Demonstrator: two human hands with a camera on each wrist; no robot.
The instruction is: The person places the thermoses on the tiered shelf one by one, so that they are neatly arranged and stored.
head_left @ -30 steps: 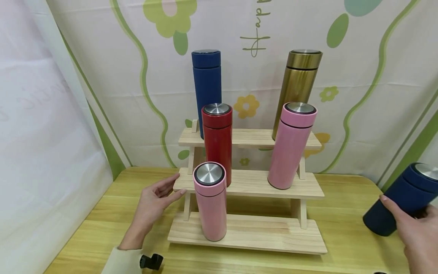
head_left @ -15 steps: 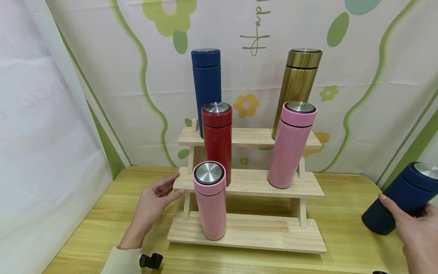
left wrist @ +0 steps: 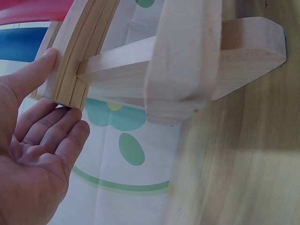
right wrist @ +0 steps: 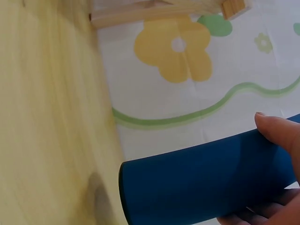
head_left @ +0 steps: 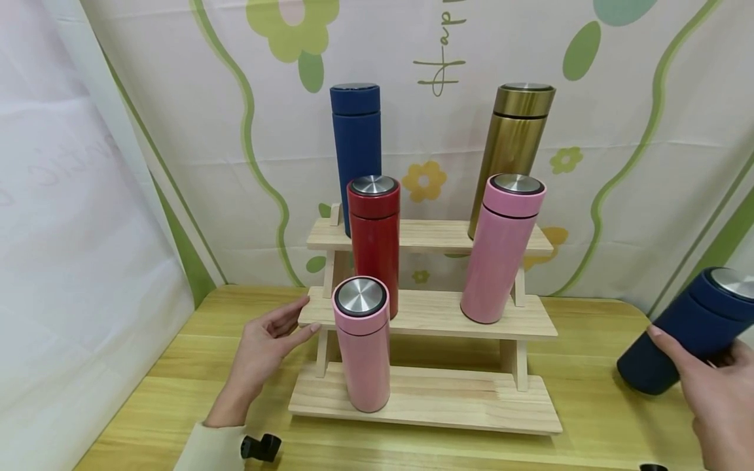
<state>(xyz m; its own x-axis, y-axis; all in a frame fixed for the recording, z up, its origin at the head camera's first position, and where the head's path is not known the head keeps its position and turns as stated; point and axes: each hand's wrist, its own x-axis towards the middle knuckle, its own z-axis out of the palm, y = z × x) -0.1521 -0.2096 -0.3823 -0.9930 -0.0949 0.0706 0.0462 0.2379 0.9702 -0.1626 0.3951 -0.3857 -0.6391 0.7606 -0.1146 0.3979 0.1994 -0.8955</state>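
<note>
At the right edge of the head view, my right hand point(head_left: 715, 386) grips a dark blue thermos point(head_left: 677, 340) round its side, tilted with its steel-topped lid toward the right. The right wrist view shows the thumb along the blue body point(right wrist: 201, 183). My left hand point(head_left: 268, 350) holds the left end of the middle board of a three-tier wooden display stand point(head_left: 436, 399), thumb on one side and fingertips point(left wrist: 70, 115) at the other. A pink thermos point(head_left: 364, 366) stands on the bottom tier, toward the left. A red thermos point(head_left: 375, 248) and another pink thermos point(head_left: 501, 261) occupy the middle tier.
On the top tier stand a blue thermos point(head_left: 357, 150) at left and a gold thermos point(head_left: 515, 147) at right. The stand rests on a wooden table point(head_left: 595, 366). A printed flower curtain point(head_left: 459, 39) hangs behind, and white cloth point(head_left: 76, 261) borders the left side.
My right hand has shifted slightly up and to the left with the dark blue thermos. The left hand stays on the stand, and the other thermoses have not moved.
</note>
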